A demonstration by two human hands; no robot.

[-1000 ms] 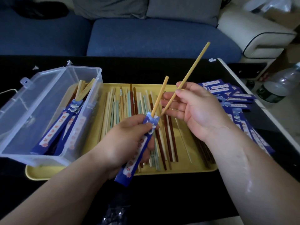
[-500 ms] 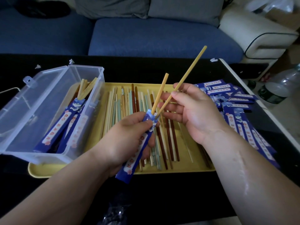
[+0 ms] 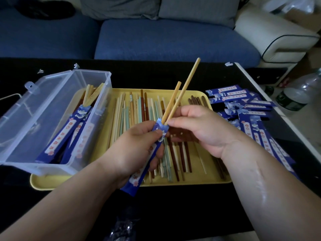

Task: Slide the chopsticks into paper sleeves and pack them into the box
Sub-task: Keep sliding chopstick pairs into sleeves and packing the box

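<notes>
My left hand [image 3: 133, 150] grips a blue paper sleeve [image 3: 139, 173] held tilted over the yellow tray [image 3: 199, 183]. One pale wooden chopstick [image 3: 171, 101] stands in the sleeve's mouth. My right hand [image 3: 201, 131] pinches a second, longer-showing chopstick [image 3: 186, 86] whose lower tip sits at the sleeve's opening. Loose chopsticks [image 3: 137, 110] in pale, green and brown lie across the tray. A clear plastic box [image 3: 34, 119] on the left holds several sleeved pairs [image 3: 69, 131].
A heap of empty blue sleeves [image 3: 243, 105] lies right of the tray on the black table [image 3: 173, 214]. A blue sofa [image 3: 156, 37] stands behind. A white stool [image 3: 278, 37] and plastic bottles [image 3: 298, 93] are on the floor at right.
My right hand has come closer to the left and pushed the second chopstick downward, so its tip now meets the sleeve's mouth beside the first one.
</notes>
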